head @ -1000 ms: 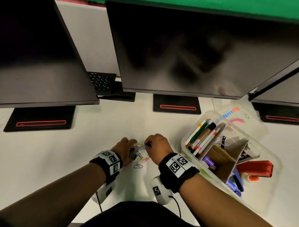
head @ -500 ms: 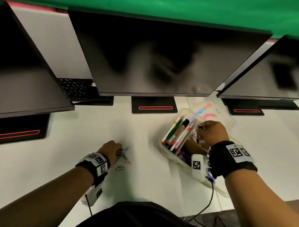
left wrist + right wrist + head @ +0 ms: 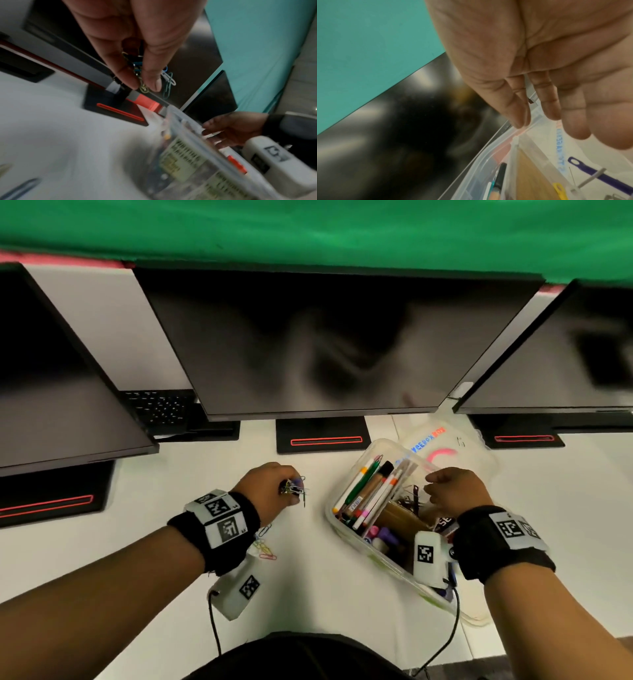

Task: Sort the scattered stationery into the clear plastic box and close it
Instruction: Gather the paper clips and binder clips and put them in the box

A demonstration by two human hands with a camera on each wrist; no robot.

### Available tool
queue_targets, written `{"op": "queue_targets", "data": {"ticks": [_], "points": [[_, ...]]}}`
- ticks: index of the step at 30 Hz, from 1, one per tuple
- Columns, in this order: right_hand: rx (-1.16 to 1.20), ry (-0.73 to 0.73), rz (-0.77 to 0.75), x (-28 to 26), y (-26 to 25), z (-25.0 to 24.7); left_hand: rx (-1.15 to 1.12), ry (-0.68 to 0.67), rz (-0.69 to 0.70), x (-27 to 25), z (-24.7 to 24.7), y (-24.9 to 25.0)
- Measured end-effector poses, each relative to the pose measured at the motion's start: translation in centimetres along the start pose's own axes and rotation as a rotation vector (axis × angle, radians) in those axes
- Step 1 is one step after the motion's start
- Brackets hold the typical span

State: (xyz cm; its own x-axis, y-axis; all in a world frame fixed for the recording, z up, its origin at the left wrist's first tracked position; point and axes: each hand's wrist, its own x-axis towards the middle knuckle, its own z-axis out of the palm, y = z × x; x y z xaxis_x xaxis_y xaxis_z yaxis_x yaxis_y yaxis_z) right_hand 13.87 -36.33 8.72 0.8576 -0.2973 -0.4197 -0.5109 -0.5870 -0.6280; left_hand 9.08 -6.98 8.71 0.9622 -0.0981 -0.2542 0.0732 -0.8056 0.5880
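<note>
Left hand (image 3: 270,487) is raised off the table (image 3: 171,508), centre of the head view, just left of the box (image 3: 337,517); its grip is pinched on a bunch of clips (image 3: 294,488), thumb and fingertips (image 3: 150,81) closed round them in the left wrist view, with blue, white and green clips (image 3: 169,81) dangling out the side. A few more loose clips (image 3: 263,546) lie on the table under the left wrist, lower centre-left of the head view. Right hand (image 3: 455,491) is over the box, centre-right; grip is loose, fingers (image 3: 551,102) nearly straight and together, nothing in it, tips above the box's far rim (image 3: 488,159). Box sits open on the table at a diagonal, centre-right, near the middle monitor's base (image 3: 322,434). Its left compartment holds pens (image 3: 368,491) lying lengthwise; a brown cardboard divider (image 3: 400,518) sits beside them, with dark clips (image 3: 411,501) piled next to it under the right hand. Purple items (image 3: 387,534) lie at the near end of the box; can't tell what they are. Lid (image 3: 448,446) lies flat on the table just past the box, upper right of it, touching or nearly so, printed side up. Three dark monitors (image 3: 325,344) span the top of the frame, green backdrop (image 3: 308,231) above.
</note>
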Motion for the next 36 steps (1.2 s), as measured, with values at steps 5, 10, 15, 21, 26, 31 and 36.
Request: {"op": "queue_targets", "data": {"ticks": [5, 10, 15, 21, 26, 31, 36], "points": [[0.123, -0.128, 0.044, -0.7, 1.1, -1.9, -0.157, 0.028, 0.126, 1.3, 0.7, 6.7], [0.241, -0.147, 0.026, -1.1, 2.0, -2.8, -0.168, -0.025, 0.246, 3.8, 3.4, 12.8], [0.147, -0.152, -0.062, -0.9, 2.5, -3.1, -0.169, -0.134, 0.181, 7.1, 7.4, 15.6], [0.023, -0.182, -0.117, -0.4, 2.6, -2.9, -0.048, -0.234, 0.11, 8.9, 9.9, 15.5], [-0.047, -0.195, -0.134, -0.3, 1.9, -2.5, -0.197, -0.261, 0.094, 9.1, 9.8, 14.2], [-0.155, -0.183, -0.211, -0.9, 0.3, -1.3, -0.417, -0.206, 0.034, 8.1, 7.4, 12.5], [-0.181, -0.204, -0.377, -3.8, -2.9, 1.3, -0.365, -0.067, 0.023, 6.0, 3.5, 7.5]]}}
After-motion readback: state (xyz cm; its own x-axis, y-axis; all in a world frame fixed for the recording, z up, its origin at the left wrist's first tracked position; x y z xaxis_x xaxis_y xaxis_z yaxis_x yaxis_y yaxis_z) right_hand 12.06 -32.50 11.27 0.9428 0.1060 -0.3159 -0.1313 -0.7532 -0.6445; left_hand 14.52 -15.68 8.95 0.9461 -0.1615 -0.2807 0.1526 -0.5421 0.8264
